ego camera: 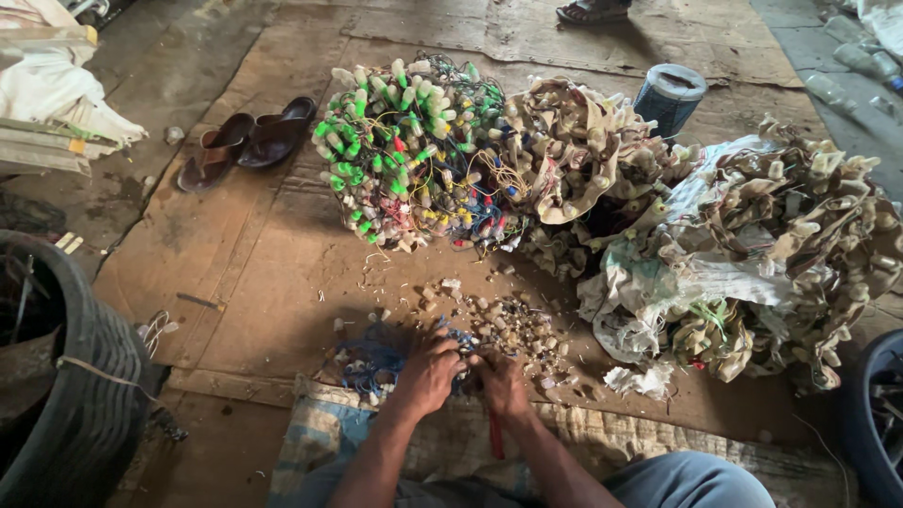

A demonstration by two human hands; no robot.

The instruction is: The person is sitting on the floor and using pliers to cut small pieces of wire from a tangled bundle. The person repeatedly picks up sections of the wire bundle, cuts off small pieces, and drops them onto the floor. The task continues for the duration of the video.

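Observation:
My left hand (428, 372) grips a tangle of blue wires with small capped plugs (376, 356) on the cardboard floor in front of me. Touching it on the right, my right hand (501, 381) is closed around a tool with red handles (495, 433), its head hidden at the wires. Just beyond my hands lies a scatter of small cut-off beige caps (508, 320). Farther back sits a big heap of wired plugs with green, white and yellow caps (404, 150). Next to that heap sit piles of beige wired plugs (574, 141).
A larger pile of beige plugs mixed with torn white sacking (752, 254) fills the right. Brown sandals (246, 141) lie at the back left, a tyre (75, 376) at the left edge, a blue roll (670, 94) behind the piles. Another person's sandalled foot (591, 11) shows at the top.

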